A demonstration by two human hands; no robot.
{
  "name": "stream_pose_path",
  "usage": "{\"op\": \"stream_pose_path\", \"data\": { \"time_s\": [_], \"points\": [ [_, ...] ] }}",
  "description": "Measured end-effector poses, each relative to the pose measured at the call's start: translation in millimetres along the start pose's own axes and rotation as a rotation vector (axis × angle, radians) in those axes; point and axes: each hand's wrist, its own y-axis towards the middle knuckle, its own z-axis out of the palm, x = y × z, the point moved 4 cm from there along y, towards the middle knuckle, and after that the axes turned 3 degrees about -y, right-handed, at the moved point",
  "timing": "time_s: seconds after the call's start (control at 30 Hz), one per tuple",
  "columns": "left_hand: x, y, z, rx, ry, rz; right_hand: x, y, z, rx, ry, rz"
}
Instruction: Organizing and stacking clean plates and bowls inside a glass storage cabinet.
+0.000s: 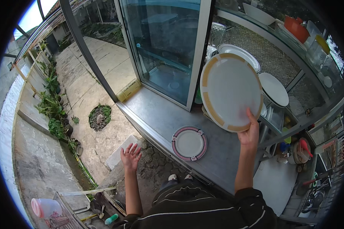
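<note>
My right hand [249, 133] grips the lower edge of a large oval white plate [232, 91] with a tan segmented rim, held up at the opening of a glass display cabinet. A smaller round plate [189, 143] with a pink patterned rim lies on the metal counter. My left hand [131, 157] is raised over the ground left of the counter, empty, with its fingers apart. Behind the held plate stand another oval plate [253, 58] with a decorated rim and a plain white plate [273, 89]. The held plate hides part of the cabinet's inside.
A sliding glass door [163, 51] in a metal frame stands left of the held plate. A yellow cylinder [129, 90] lies at the counter's far left corner. The glass shelf above bears bowls and an orange lidded pot [296, 28]. Lower left is a rack with a plastic jug [50, 208].
</note>
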Motion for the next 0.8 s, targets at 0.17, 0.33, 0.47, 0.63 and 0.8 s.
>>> {"op": "stream_pose_path", "data": {
  "time_s": [0.17,0.33,0.47,0.63,0.8],
  "points": [
    [24,11,23,0.106,0.049,-0.048,56,55,9,0.012,0.022,-0.247],
    [37,12,22,0.144,0.04,-0.116,84,115,22,-0.072,0.018,-0.319],
    [37,6,10,0.106,0.005,-0.15,83,145,23,-0.088,-0.076,-0.341],
    [26,0,-9,0.035,0.021,-0.1,74,162,23,-0.117,-0.081,-0.339],
    [24,-3,-17,0.01,0.047,-0.075,66,173,20,-0.042,-0.071,-0.392]
  ]
}}
